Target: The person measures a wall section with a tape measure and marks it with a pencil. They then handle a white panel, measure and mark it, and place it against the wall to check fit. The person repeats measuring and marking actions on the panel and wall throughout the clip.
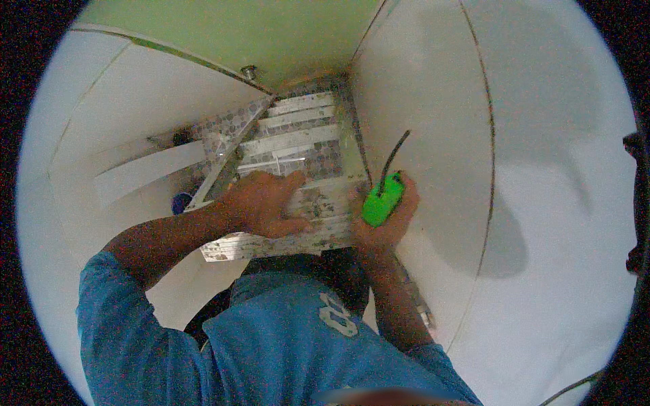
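Observation:
My right hand (386, 230) is closed around a bright green rounded tool (383, 201) beside the right wall. A thin dark strip or cord (393, 159) sticks up from the tool; I cannot make out its exact kind. My left hand (267, 203) is over the stained top of a white stepladder (318, 230), thumb and fingers apart, with nothing visible in it. Whether it presses on that surface or hovers just above, I cannot tell. Lower white steps (291, 122) show beyond my hands.
A pale panelled wall (562, 203) with dark joints stands close on my right. On the left is another white wall (135, 101), with a small metal fitting (249, 71) near the green surface (223, 34). Patterned floor (321, 159) shows between the steps. A round blue thing (181, 203) is beside the ladder.

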{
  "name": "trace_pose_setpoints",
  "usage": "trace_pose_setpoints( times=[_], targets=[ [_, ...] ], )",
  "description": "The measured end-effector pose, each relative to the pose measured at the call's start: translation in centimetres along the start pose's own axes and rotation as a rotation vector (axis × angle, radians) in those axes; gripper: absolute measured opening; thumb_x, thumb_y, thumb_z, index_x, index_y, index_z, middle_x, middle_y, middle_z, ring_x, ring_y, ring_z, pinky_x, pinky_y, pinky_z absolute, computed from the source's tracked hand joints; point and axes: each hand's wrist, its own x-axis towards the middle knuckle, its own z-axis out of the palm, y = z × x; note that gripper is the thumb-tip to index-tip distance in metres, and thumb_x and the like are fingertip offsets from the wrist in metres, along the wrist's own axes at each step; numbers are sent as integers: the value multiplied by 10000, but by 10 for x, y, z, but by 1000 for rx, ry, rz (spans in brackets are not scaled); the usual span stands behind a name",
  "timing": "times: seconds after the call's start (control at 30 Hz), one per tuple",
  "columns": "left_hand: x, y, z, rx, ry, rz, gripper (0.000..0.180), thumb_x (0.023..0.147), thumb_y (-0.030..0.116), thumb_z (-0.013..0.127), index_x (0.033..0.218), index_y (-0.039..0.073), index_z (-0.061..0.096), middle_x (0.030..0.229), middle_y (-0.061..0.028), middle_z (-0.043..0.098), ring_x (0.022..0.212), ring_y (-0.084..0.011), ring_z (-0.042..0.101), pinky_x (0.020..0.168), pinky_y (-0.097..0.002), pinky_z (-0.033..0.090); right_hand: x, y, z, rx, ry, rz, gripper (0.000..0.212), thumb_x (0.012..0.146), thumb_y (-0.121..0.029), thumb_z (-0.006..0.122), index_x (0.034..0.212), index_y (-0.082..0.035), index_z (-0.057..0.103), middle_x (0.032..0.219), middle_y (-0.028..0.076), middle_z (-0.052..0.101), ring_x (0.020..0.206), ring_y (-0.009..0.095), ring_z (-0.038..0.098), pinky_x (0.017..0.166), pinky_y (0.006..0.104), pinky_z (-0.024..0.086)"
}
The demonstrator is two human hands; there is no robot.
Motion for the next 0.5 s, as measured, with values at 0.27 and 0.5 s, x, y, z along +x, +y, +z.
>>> trace_pose_setpoints(
  times=[0.27, 0.5],
  targets=[
    [-19, -2, 13, -10, 125, 35, 880, 896, 696, 683, 1422, 2, 551, 1023, -254, 762, 927, -457, 749, 864, -570, 594, -13, 6, 6, -100, 24, -17, 821, 834, -272, 878, 1448, 77, 459, 1294, 311, 580, 1212, 498, 580, 1044, 568, 479],
    [-64, 9, 51, 121, 20, -153, 810, 973, 689, 576, 1436, 26, 530, 1077, -230, 754, 1016, -448, 733, 977, -608, 536, -40, -51, -44, 127, -298, 317, 788, 891, -310, 832, 1493, 21, 445, 1246, 286, 627, 1145, 482, 638, 1014, 523, 531]
  ],
)
